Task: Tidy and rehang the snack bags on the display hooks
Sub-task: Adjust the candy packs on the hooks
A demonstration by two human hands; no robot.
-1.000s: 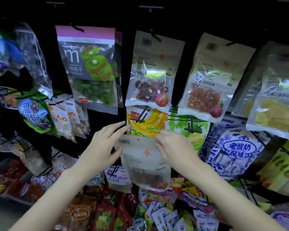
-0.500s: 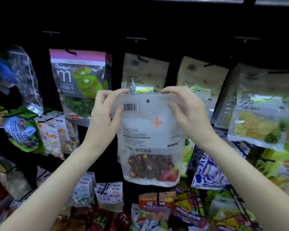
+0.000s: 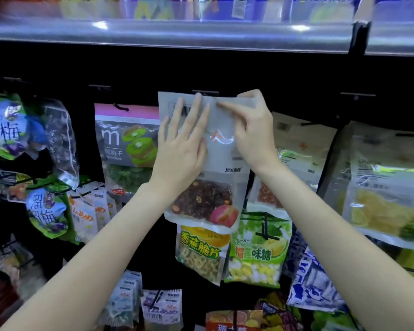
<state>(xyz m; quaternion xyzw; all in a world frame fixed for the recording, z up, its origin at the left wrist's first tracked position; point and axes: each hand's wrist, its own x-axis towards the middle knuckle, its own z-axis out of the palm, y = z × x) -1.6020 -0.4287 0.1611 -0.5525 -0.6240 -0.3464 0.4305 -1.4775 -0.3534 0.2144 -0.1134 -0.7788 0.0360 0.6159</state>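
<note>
A white snack bag [image 3: 221,163] with an orange cross and dark dried fruit in its window is raised to the top row, its upper edge at a black display hook [image 3: 204,92]. My left hand [image 3: 182,144] lies flat on the bag's upper left, fingers straight over the barcode. My right hand [image 3: 251,130] pinches the bag's top right part, thumb and fingers curled on it. The hook's tip and the bag's hanging hole are hidden behind my fingers.
A kiwi bag [image 3: 127,142] hangs to the left, a similar white bag [image 3: 299,149] to the right, then a yellow-fruit bag [image 3: 387,185]. Banana chips [image 3: 201,254] and durian candy [image 3: 258,249] hang below. A metal shelf edge [image 3: 201,37] runs overhead.
Both hands lifted the white bag from the lower rows up to the top hook. My left hand went from gripping its edge to lying flat on its front. The camera tilted upward.
</note>
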